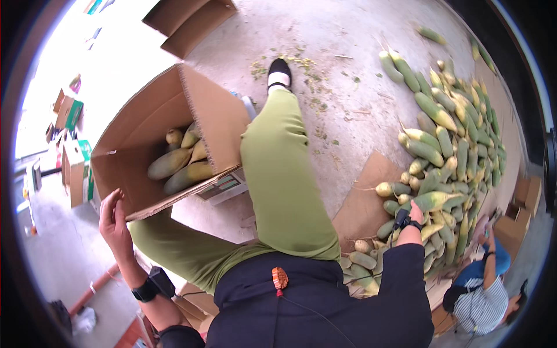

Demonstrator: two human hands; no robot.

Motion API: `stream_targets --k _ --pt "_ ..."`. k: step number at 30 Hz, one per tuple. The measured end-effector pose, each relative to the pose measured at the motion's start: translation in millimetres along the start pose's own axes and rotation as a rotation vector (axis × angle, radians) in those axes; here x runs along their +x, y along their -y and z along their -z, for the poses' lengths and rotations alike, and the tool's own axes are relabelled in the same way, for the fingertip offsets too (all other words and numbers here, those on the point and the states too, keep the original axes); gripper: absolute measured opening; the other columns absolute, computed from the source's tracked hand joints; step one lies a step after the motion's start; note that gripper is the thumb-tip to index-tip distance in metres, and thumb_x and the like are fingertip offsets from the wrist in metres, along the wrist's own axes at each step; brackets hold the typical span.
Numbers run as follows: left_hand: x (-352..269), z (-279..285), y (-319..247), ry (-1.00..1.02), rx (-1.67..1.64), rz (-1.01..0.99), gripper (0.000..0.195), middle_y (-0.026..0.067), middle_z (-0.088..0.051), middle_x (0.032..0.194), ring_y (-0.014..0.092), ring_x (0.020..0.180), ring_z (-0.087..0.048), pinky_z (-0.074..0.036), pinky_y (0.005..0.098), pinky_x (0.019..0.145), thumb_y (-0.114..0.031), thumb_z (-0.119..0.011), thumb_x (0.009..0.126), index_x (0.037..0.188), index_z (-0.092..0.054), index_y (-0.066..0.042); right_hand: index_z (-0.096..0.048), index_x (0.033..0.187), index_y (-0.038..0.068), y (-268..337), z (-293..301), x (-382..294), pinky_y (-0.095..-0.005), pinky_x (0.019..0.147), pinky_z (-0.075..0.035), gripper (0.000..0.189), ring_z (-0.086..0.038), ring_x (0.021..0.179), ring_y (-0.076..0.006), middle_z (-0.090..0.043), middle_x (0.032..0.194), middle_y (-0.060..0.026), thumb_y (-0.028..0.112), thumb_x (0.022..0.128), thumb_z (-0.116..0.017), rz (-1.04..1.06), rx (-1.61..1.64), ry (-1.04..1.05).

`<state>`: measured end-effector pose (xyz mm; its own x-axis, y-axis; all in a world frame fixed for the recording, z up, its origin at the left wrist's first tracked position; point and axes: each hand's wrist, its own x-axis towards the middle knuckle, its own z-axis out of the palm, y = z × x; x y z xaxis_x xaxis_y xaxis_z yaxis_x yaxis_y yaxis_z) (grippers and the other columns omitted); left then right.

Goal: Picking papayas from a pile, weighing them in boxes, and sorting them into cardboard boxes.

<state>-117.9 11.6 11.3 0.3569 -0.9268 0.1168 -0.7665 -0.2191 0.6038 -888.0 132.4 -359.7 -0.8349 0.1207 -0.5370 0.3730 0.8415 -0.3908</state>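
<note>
My right hand [416,213] is at the heap on the right, its fingers around a green radish [435,200] whose pale tip points right. Beneath and around that radish lie many more green radishes [463,156], some with thin roots. My left hand [114,219] is raised at the near left corner of an open cardboard box [222,126], fingers bent. Whether those fingers grip the box rim cannot be told. Several green radishes [169,164] rest inside the box, at its right side. The box leans between my legs, slightly tilted.
Another open carton [191,26] stands beyond the box. Flat cardboard [370,195] lies beside the heap, and leaf scraps [320,82] litter the concrete floor. Green-and-white cartons [76,163] and a reddish pipe [93,289] are at left. Another person [478,300] sits at lower right near cartons [515,226].
</note>
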Motion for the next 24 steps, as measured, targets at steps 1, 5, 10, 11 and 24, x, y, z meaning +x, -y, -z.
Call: stream_targets --k 1,5,10,11,24 --pt "4.4 -6.6 1.5 0.002 -0.027 -0.003 0.019 0.0079 -0.061 0.103 0.014 0.096 -0.059 -0.045 0.0253 0.085 0.001 -0.051 0.091 0.106 -0.061 0.004 -0.055 0.110 -0.012 -5.4 5.5 11.0 -0.0371 0.077 -0.052 0.070 -0.063 0.086 -0.0266 -0.063 0.103 -0.0184 0.029 0.062 -0.086 -0.002 0.108 -0.009" --pt "-1.4 -4.5 -8.6 -0.007 0.014 -0.030 0.018 0.0069 -0.062 0.101 0.013 0.091 -0.059 -0.046 0.0239 0.081 0.003 -0.056 0.088 0.104 -0.063 0.003 -0.055 0.113 -0.007 -4.8 -20.4 -14.7 -0.0350 0.075 -0.053 0.065 -0.062 0.085 -0.0244 -0.062 0.107 -0.0146 0.030 0.067 -0.082 0.046 0.227 0.215" --pt "-6.0 -5.1 -11.1 -0.041 0.013 -0.036 0.017 0.0062 -0.063 0.098 0.012 0.088 -0.060 -0.047 0.0232 0.077 0.000 -0.057 0.088 0.103 -0.064 0.001 -0.055 0.113 0.014 -4.9 -62.3 -65.6 -0.0462 0.076 -0.053 0.046 -0.061 0.090 -0.0273 -0.061 0.107 -0.0083 0.038 0.077 -0.073 -0.227 0.393 0.612" --pt "-4.5 -9.3 -9.0 -0.041 -0.008 -0.034 0.017 0.0060 -0.063 0.098 0.012 0.088 -0.060 -0.047 0.0232 0.077 -0.001 -0.058 0.088 0.103 -0.064 0.001 -0.054 0.114 0.013 -5.0 -65.3 -81.9 -0.0474 0.080 -0.051 0.049 -0.058 0.098 -0.0276 -0.058 0.112 -0.0086 0.036 0.075 -0.074 -0.223 0.480 0.614" --pt "-4.7 -15.1 -5.9 -0.059 -0.204 -0.072 0.018 0.0067 -0.063 0.095 0.012 0.083 -0.061 -0.049 0.0239 0.073 0.000 -0.058 0.086 0.103 -0.065 0.000 -0.041 0.131 0.012 131.4 -44.9 -312.5 -0.0410 0.087 -0.043 0.063 -0.051 0.108 -0.0218 -0.052 0.121 -0.0035 0.028 0.077 -0.072 0.598 0.305 0.927"
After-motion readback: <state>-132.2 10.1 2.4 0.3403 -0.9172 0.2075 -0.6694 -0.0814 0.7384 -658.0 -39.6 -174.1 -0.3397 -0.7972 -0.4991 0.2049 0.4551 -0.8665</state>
